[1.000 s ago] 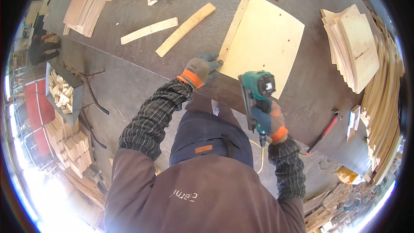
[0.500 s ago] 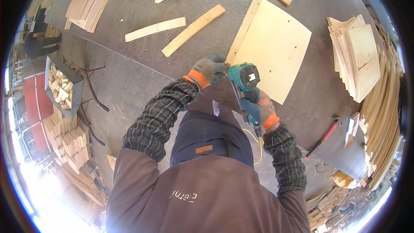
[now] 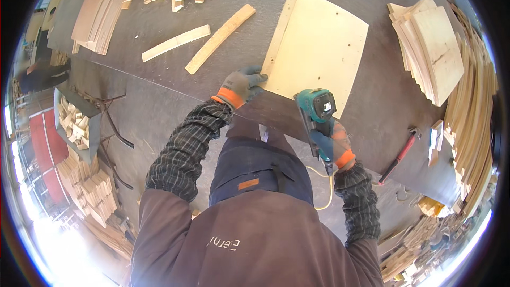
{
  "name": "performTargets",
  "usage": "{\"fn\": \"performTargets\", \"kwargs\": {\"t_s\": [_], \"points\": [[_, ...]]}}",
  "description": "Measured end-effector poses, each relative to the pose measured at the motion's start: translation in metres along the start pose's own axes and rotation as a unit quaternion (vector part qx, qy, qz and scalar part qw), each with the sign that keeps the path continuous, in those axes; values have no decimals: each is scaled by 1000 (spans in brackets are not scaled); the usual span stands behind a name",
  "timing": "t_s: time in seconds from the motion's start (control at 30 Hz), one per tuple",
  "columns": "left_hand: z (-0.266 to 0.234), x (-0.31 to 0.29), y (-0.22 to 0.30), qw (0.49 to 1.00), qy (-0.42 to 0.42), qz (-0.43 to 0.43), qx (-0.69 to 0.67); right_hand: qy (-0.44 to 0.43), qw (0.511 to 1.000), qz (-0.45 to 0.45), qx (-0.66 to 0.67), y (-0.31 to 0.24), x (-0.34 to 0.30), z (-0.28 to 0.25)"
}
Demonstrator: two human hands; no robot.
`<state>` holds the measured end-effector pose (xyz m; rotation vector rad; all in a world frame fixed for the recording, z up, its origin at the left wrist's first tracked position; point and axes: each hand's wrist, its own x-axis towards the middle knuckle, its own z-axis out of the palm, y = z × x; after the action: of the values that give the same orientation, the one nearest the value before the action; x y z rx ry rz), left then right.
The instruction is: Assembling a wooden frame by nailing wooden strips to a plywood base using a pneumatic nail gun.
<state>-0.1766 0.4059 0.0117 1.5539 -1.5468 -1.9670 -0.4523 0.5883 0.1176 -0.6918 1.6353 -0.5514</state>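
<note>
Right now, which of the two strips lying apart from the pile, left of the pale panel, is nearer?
The longer, steeper-slanting strip; the shorter strip lies farther from the pale panel.

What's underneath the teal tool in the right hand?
Around the teal tool, the pale plywood panel and dark tabletop show. The tool and gloved right hand cover whatever lies beneath, including part of the panel's near edge; whether tool and panel touch cannot be seen.
</note>
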Motion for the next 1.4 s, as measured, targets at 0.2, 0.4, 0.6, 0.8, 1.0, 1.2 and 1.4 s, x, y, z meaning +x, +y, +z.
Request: {"fn": "performTargets", "kwargs": {"t_s": [0.2,0.4,0.6,0.8,1.0,1.2,1.4], "points": [[2,8,-15,998,-10,48,48,20,997,-26,67,40,-16,-34],[9,11,-23,996,2,85,28,39,993,-3,112,71,-32,-61],[2,13,-32,965,-2,174,198,53,992,-24,110,97,-44,-84],[-2,16,-38,996,17,70,59,109,984,-8,141,117,-56,-108],[7,14,-5,997,7,21,-71,394,818,-130,-397,215,-10,-179],[19,24,14,960,83,142,226,431,809,-15,-399,211,35,-125],[32,46,14,960,163,114,199,426,880,-5,-207,82,85,5]]}}
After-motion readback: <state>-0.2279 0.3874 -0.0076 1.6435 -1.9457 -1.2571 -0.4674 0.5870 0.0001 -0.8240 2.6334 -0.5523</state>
